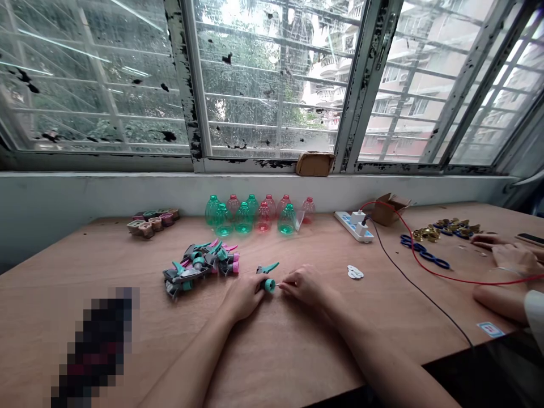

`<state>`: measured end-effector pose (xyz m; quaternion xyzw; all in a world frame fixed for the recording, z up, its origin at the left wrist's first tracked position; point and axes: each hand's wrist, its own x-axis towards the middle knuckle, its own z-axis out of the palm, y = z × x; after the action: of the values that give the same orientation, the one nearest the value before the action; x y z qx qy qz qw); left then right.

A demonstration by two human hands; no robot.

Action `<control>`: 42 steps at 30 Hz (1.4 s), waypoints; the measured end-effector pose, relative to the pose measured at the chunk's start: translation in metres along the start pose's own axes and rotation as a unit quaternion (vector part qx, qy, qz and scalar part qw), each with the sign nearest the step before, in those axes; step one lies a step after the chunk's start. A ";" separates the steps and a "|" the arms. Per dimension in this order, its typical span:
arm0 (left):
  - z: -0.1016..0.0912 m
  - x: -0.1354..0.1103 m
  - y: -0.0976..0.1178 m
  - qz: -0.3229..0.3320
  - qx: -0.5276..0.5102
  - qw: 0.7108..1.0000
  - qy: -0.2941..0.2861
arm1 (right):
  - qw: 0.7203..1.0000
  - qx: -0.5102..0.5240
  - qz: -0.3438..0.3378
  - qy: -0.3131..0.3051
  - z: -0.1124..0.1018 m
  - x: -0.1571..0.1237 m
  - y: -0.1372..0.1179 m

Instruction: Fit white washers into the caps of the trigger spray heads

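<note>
A grey and teal trigger spray head (268, 285) lies on its side low over the table, with my left hand (247, 294) closed around its grey body. Its teal collar faces my right hand (304, 285), whose fingertips are pinched on a small, thin, pale piece (278, 284) at the collar's opening. What this piece is cannot be made out. To the left of my left hand sits a pile of spray heads (202, 266) in grey, teal and pink. Beyond my hands stand several clear green bottles (243, 219) and red bottles (263, 217) without tops.
White flat pieces (355, 272) lie right of my hands. Behind them are a power strip (353, 226), a red cable (419, 258) and a cardboard box (387, 209). Small containers (155, 224) stand back left. At right, another person's hands (512, 255) rest near blue-handled scissors (425, 252) and gold pieces.
</note>
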<state>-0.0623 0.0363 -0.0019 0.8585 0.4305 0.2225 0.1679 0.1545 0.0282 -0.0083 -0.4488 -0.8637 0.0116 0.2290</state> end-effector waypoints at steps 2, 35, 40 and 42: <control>0.000 0.000 -0.001 0.007 -0.011 1.000 0.000 | 0.999 0.037 -0.001 0.001 0.003 -0.001 0.001; -0.001 0.002 0.000 -0.019 0.035 0.999 0.033 | 0.993 -0.104 0.050 0.021 -0.003 0.001 -0.015; -0.003 0.003 -0.004 -0.002 0.010 1.000 0.005 | 0.995 -0.085 0.052 -0.003 -0.007 0.002 -0.015; -0.005 0.003 -0.004 0.015 -0.021 0.999 -0.020 | 0.998 -0.058 0.017 -0.017 -0.009 0.000 -0.011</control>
<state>-0.0657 0.0413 0.0011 0.8655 0.4094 0.2165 0.1910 0.1497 0.0201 0.0027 -0.4759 -0.8589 -0.0272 0.1871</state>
